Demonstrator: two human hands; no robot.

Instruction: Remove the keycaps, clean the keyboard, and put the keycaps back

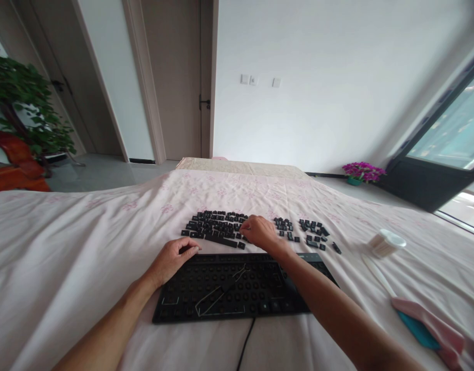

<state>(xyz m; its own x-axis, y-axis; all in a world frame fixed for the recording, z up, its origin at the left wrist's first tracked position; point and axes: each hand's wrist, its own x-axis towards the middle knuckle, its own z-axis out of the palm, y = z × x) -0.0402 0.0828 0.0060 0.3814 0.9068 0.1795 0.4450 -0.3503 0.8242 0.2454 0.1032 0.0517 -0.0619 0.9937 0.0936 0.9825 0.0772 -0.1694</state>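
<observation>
On the keyboard (257, 284) a wire keycap puller (230, 284) is laid. At the keyboard's far-left corner the left hand (174, 260) is loosely curled; beyond the keyboard, loose keycaps (216, 226) are spread, and over them the right hand (260, 231) is held, fingertips bunched. Whether anything is pinched by either cannot be told.

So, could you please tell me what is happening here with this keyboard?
A person's right hand is at the loose black keycaps spread on the cloth beyond the keyboard; whether it grips one is unclear. The left hand is by the keyboard's far left corner. A wire-ended tool lies on the keyboard, which has many bare key positions.
</observation>
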